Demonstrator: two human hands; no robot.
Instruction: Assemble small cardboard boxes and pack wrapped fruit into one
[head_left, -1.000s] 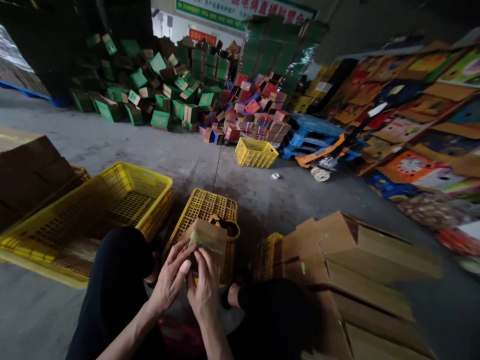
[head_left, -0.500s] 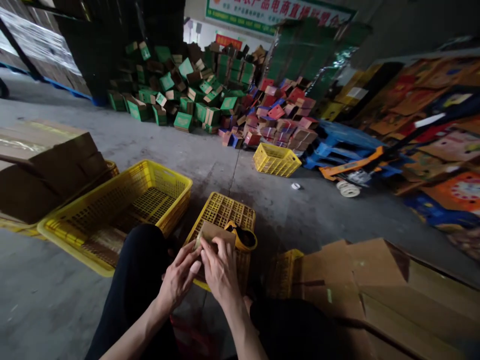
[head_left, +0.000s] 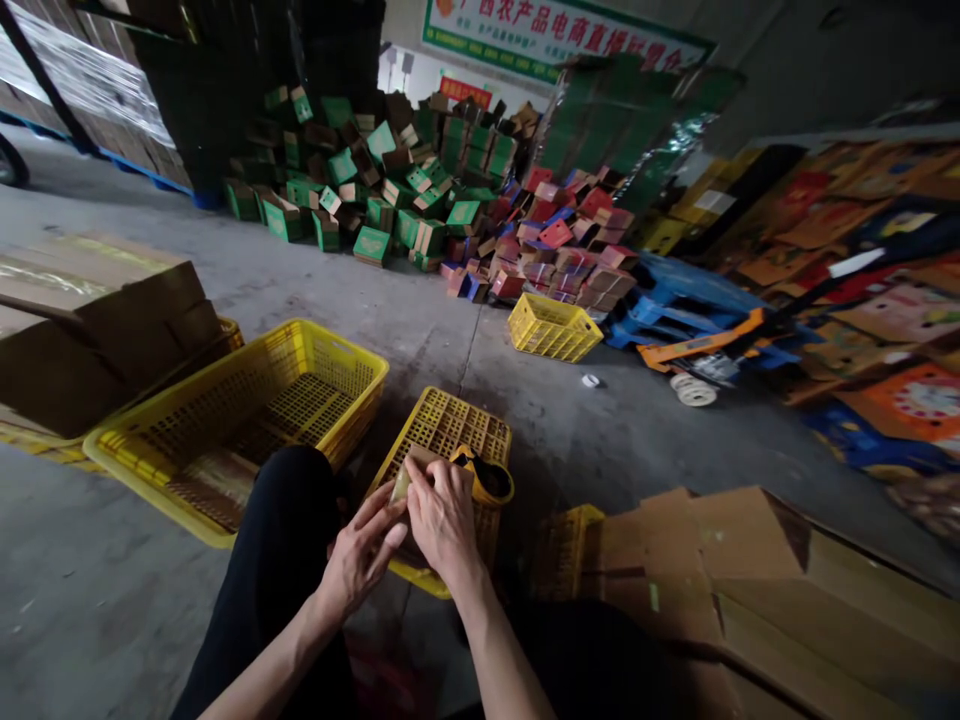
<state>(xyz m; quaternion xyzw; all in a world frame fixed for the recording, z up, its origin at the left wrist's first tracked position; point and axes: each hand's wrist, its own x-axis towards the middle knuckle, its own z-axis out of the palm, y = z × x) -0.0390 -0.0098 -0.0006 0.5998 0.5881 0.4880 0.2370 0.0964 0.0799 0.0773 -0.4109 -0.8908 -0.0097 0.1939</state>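
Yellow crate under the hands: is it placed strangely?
Yes. The yellow crate lies upside down, slotted base on top; the larger crate beside it stands open side up. Left hand and right hand hold cardboard above it.

A grey concrete floor (head_left: 112, 590), split by 1 seam, runs back to a heap of green cartons (head_left: 360, 190) and a smaller heap of red and blue cartons (head_left: 555, 250), under a green-edged banner (head_left: 555, 35) on the far wall. A yellow crate (head_left: 551, 328) stands just beside blue pallets (head_left: 675, 290) and an orange pallet jack (head_left: 705, 350), with a tape roll (head_left: 591, 381) lying near. Flattened printed cartons (head_left: 862, 230) lean at right. The light is dim, brightest behind the green heap.
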